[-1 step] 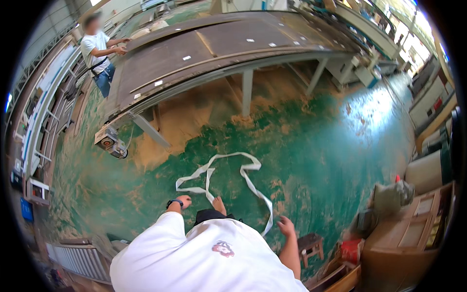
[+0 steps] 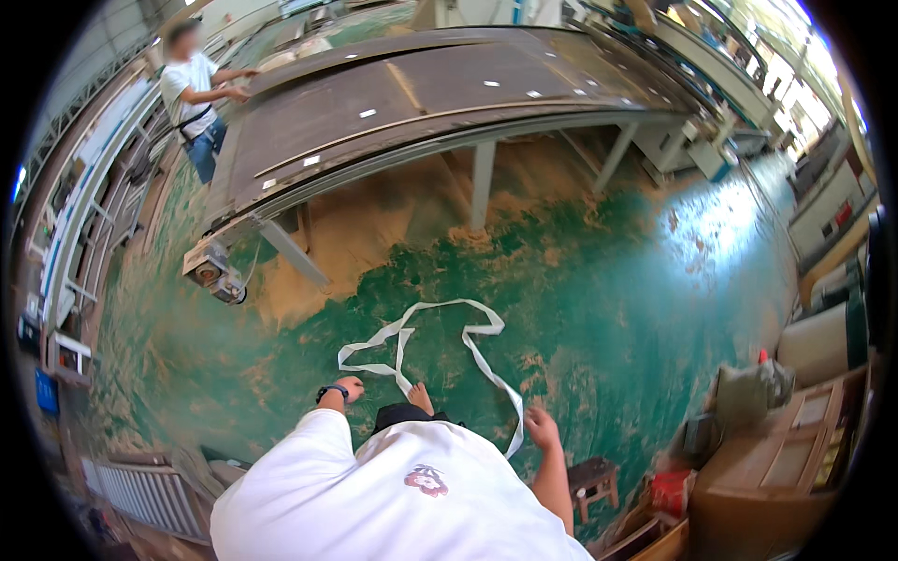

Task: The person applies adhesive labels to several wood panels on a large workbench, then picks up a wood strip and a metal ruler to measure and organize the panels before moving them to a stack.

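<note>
A long white strip (image 2: 490,374), like tape or webbing, lies in a loose, twisted loop on the green floor ahead of me. My left hand (image 2: 351,387), with a dark band at the wrist, hangs beside the loop's left part, fingers loosely bent and apparently holding nothing. On the other side my right hand (image 2: 542,429) hovers close to the strip's right end, its fingers partly spread. Whether it touches the strip I cannot tell. A bare foot (image 2: 422,400) shows between the hands, next to the strip's near left end.
A long brown-topped table (image 2: 327,117) stands ahead on grey legs, sawdust beneath it. At its far left a person (image 2: 192,98) in a white shirt handles a sheet (image 2: 309,70). Close on my right are a small wooden stool (image 2: 594,486) and a wooden cabinet (image 2: 776,458).
My right hand has shifted slightly left and up, nearer the strip's end. My left hand has moved only a little; the strip lies much the same.
</note>
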